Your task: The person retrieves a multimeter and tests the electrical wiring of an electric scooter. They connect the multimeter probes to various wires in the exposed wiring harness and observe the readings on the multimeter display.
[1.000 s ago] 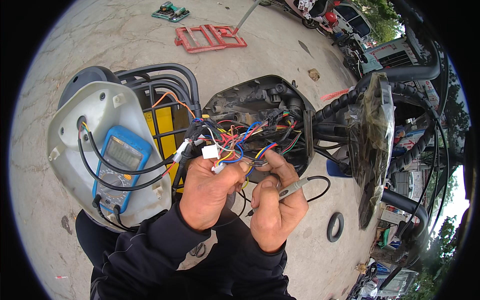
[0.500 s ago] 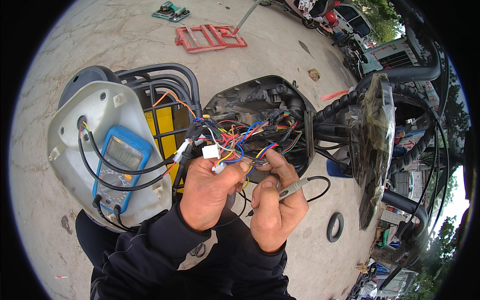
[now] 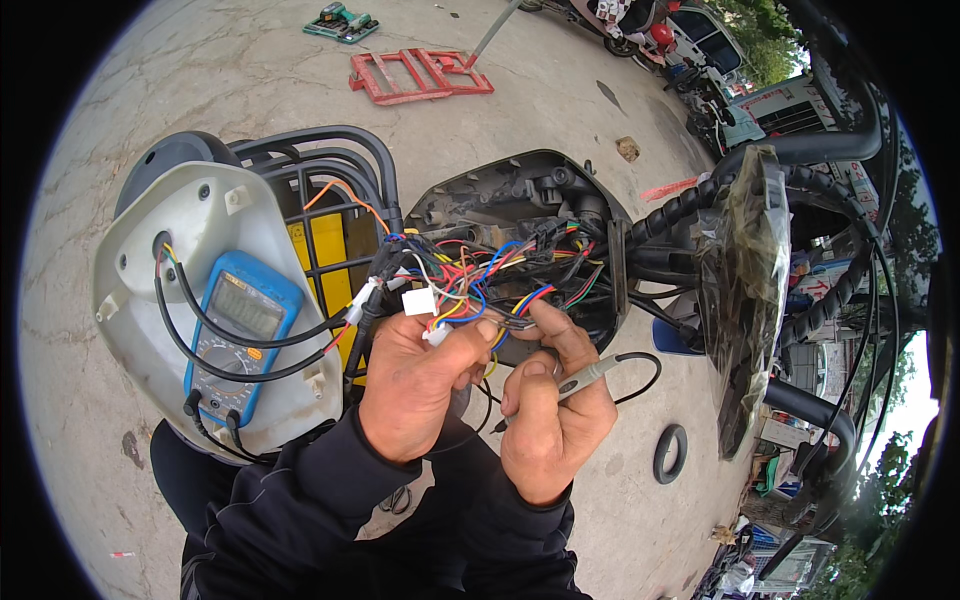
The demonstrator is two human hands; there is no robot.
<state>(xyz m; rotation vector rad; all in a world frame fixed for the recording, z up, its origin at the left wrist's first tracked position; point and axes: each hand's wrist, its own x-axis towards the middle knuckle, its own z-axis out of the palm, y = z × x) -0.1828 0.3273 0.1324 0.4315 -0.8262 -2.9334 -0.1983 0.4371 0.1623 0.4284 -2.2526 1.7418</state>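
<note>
My left hand (image 3: 420, 380) pinches thin wires beside a white connector (image 3: 436, 336), below a tangle of coloured wires (image 3: 500, 268) in an open dark housing (image 3: 480, 185) of a vehicle. My right hand (image 3: 550, 410) grips a grey probe (image 3: 590, 372) while its index finger and thumb stay among the lower wires; the probe tip points down-left. A white square connector (image 3: 420, 302) hangs just above my left hand. At left, a blue multimeter (image 3: 244, 335) with black leads rests on a pale plastic panel (image 3: 135, 290), which has cables through its hole.
Handlebars (image 3: 820, 150) with cables and a plastic-wrapped part (image 3: 745, 290) stand at right. A black rack (image 3: 375, 150) with a yellow box (image 3: 318, 250) is behind the panel. On the concrete lie a red frame (image 3: 420, 75), a drill on its case (image 3: 340, 25) and a black ring (image 3: 668, 455).
</note>
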